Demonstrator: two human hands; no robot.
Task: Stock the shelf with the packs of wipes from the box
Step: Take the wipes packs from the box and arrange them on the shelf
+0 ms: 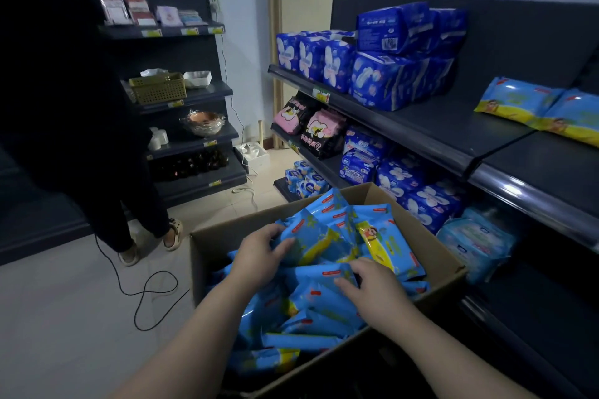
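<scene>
Position: box [210, 253] sits at lower centre of frame, heaped with loose packs [311, 327] lying at all angles; two shelved packs [518, 100] lie flat at right edge of frame, on the upper shelf [453, 136], with bare board between them and the blue bags [385, 78] at upper centre.

Hands: left hand [259, 256] is inside the box, fingers curled round the edge of a pack [312, 241]; right hand [376, 291] is lower right of it, thumb and fingers closed on the top edge of a second pack [324, 277]; both grasps are at the edge, not across the body.

Risks, as judged:
- Edge grasps on slick film may slip on the lift; a pack would drop back into the box or to the floor.
- The heap is interlocked; drawing one pack out may drag its neighbours over the low front rim of the box.
- The two hands are close together; their packs may overlap, so lifting both at once could snag.
- Carrying right and up to the shelf passes the shelf lip; a pack caught there could tip off.
- Packs laid half onto the shelved packs would slide; place them on the bare board beside.
- A cable [149, 291] loops on the floor at lower left, and a person [64, 74] stands at upper left; stepping back that way invites a trip or collision.
</scene>
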